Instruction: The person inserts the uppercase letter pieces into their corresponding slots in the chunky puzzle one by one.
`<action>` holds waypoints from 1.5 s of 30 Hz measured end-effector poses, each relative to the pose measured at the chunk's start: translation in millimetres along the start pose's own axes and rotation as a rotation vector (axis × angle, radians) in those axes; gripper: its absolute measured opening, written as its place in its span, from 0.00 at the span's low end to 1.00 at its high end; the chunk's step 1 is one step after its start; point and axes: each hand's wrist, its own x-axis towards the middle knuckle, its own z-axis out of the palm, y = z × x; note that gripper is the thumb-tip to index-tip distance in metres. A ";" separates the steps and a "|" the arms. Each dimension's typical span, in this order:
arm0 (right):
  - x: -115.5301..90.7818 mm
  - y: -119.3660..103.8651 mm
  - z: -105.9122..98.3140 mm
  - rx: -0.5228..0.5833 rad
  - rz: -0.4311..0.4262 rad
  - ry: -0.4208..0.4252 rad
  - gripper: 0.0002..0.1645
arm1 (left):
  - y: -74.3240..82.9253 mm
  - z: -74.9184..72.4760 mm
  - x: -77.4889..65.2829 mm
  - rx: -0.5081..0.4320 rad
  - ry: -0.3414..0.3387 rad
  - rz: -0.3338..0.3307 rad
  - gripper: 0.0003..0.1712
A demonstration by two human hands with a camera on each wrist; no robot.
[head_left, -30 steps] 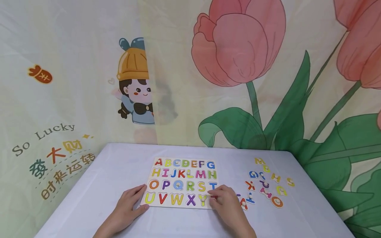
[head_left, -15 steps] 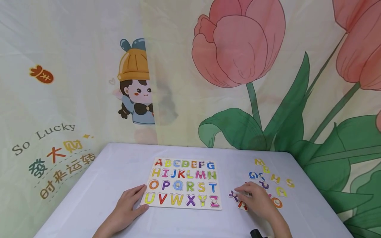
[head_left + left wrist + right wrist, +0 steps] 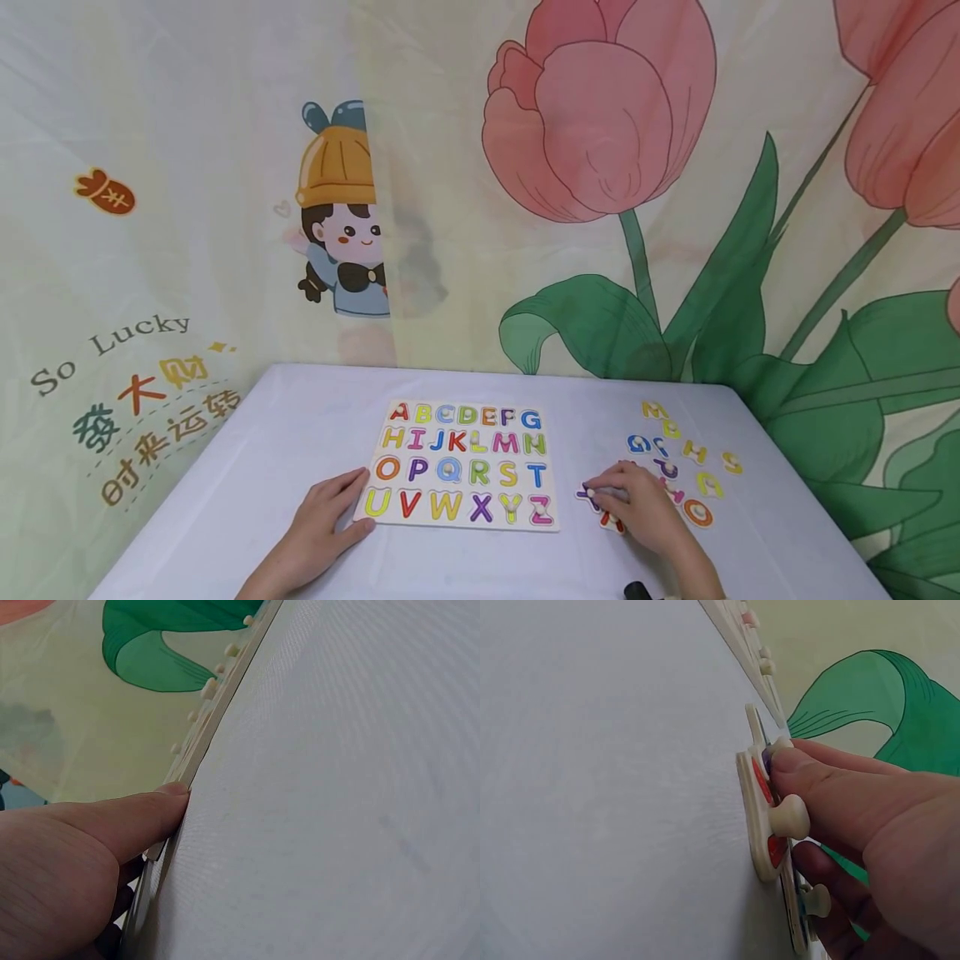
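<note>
A wooden alphabet puzzle board lies on the white table, with small knobs on some of its letters. My left hand rests at the board's left edge, and in the left wrist view the thumb touches its side. To the right of the board, my right hand pinches the knob of a purple letter puzzle piece, whose full shape is partly hidden. A red letter piece lies just below my fingers; its large knob shows in the right wrist view.
Several loose letter pieces lie farther right, among them an orange O, a yellow S and a yellow M. A black object shows beside the right wrist. A printed curtain hangs behind the table.
My right hand has left the pink Z, which now shows in the board's lower right corner, and moved right to the purple letter puzzle piece. The left hand has stayed still.
</note>
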 end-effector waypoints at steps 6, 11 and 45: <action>1.6 0.0 1.2 -0.016 0.010 0.018 0.09 | -2.1 0.4 0.8 0.005 0.005 -0.003 0.48; 1.4 -0.9 1.6 -0.020 0.008 0.026 0.08 | -2.5 1.3 0.5 0.004 0.012 -0.001 0.48; -17.9 -104.8 62.3 0.153 -0.013 0.144 0.05 | -1.8 -0.3 -1.5 -0.013 0.001 0.004 0.47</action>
